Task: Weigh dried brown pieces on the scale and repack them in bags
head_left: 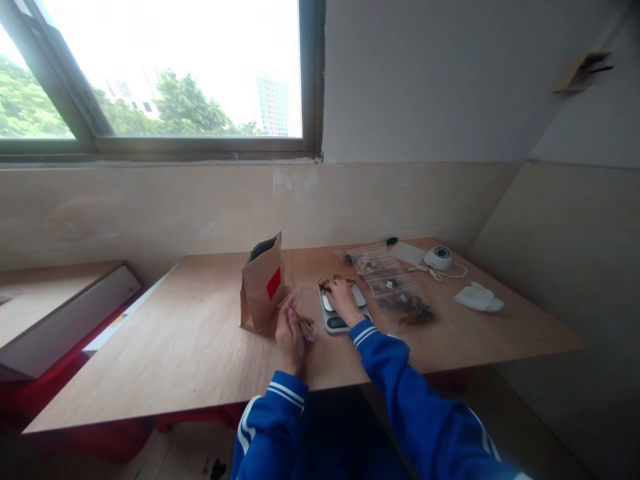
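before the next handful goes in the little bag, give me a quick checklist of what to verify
1. Left hand holds the small clear bag: ok.
2. Bag mouth open: cannot tell, too small to see.
3. Right hand on the brown pieces on the scale: ok.
4. Scale reading: cannot tell, display not legible.
5. Paper bag upright, top open, beside the left hand: ok.
6. Filled clear bags lie apart to the right of the scale: ok.
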### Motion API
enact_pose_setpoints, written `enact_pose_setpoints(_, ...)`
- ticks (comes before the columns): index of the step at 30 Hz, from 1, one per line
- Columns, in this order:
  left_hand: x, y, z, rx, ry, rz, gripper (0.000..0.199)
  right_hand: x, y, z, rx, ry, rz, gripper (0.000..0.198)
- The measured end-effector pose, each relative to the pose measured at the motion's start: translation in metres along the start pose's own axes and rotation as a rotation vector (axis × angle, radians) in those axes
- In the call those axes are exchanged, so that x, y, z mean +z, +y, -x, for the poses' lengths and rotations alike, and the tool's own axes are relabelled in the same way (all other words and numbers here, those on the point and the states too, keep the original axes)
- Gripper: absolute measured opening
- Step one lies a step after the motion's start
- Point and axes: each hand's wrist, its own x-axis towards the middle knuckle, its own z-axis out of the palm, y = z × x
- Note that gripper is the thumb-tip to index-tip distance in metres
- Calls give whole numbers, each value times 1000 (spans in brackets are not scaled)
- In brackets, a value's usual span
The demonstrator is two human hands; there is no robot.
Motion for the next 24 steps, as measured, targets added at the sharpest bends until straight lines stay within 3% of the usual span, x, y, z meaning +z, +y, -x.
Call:
enact_pose_setpoints(7, 0, 1, 1, -22, -16, 4, 42, -5, 13, 0, 17, 9, -127, 26)
enact_pose_setpoints(14, 0, 3, 0, 4, -19, 16, 41, -17, 14, 0, 67, 114, -396, 20)
enact_pose_setpoints(20, -1, 7, 0, -21, -15, 16, 41, -30, -19, -2, 69, 132, -701, 22)
enact_pose_setpoints(24, -1, 6, 0, -92, -11, -24, 43, -36, -48, 3, 49, -9, -1008, 25)
